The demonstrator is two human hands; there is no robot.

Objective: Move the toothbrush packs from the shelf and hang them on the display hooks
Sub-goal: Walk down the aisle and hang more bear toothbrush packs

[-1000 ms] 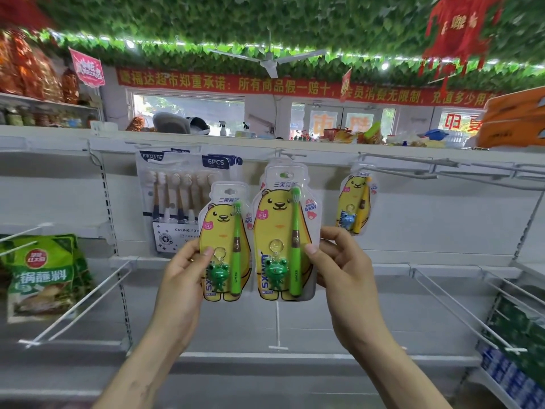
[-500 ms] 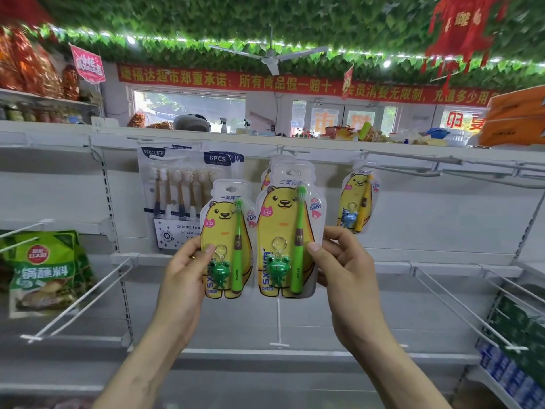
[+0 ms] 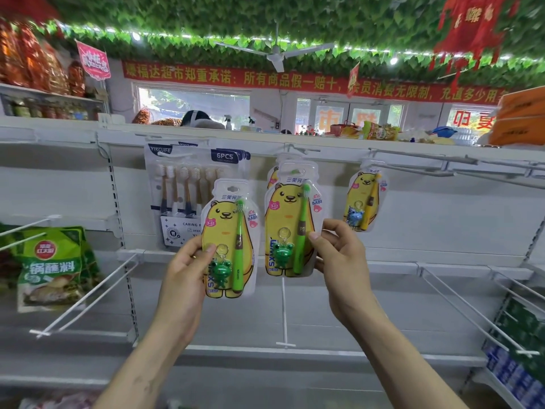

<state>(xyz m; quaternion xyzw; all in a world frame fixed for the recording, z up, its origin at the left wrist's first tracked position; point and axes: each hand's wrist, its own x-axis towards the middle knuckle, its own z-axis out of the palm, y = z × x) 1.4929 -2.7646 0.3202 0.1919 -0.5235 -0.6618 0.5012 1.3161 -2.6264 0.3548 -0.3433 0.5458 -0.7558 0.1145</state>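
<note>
My left hand (image 3: 188,274) is pinching the left pack (image 3: 224,222) by its edge; my right hand (image 3: 343,261) is pinching the right pack (image 3: 284,215) (higher, just under a hook (image 3: 300,149)).

You stand in a small supermarket: white metal shelving (image 3: 324,353) runs across your view, fitted with long wire hooks (image 3: 283,311) for hanging goods. Carded toothbrush packs (image 3: 365,199) and green sauce pouches (image 3: 50,261) hang from those hooks. Above the shelving you see a red banner (image 3: 295,81) with yellow Chinese lettering, a pink promotion sign (image 3: 93,64) and more packaged goods (image 3: 377,131) along the top shelf.
</note>
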